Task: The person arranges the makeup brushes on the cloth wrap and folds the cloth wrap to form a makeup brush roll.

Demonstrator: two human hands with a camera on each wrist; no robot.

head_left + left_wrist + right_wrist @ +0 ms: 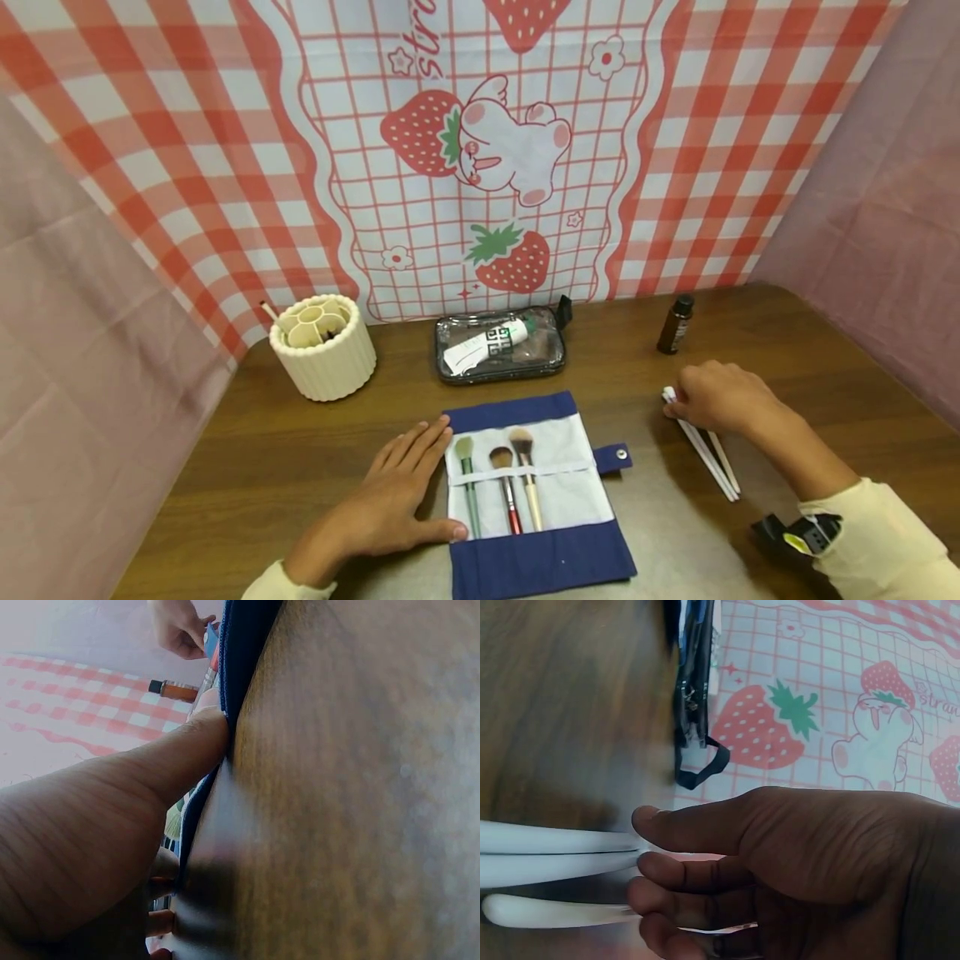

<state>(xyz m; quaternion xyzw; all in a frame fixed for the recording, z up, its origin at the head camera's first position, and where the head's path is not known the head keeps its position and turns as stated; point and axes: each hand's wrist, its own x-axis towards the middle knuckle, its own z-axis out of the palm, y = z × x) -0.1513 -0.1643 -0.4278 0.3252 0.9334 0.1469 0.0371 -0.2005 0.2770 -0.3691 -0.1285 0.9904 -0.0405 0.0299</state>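
A navy and white fabric brush roll [543, 567] lies unfolded on the table. Under its white elastic strap are a green-handled makeup brush [470, 492], a red-handled one [512, 504] and a cream-handled one [532, 496]. My left hand [390, 492] rests flat at the roll's left edge, fingers spread; its thumb [191, 742] touches the edge. On the right, my right hand [723, 396] pinches slim white handles [555, 853] at their far ends between thumb and fingertips. A separate cream handle [559, 911] lies beside them under the other fingers. The hand hides part of these sticks.
Behind the roll lies a clear zip pouch [501, 346] with a white tube inside. A cream ribbed holder [326, 358] with a divided insert stands back left. A small brown bottle [677, 325] stands back right. The roll's snap tab [613, 458] sticks out rightward.
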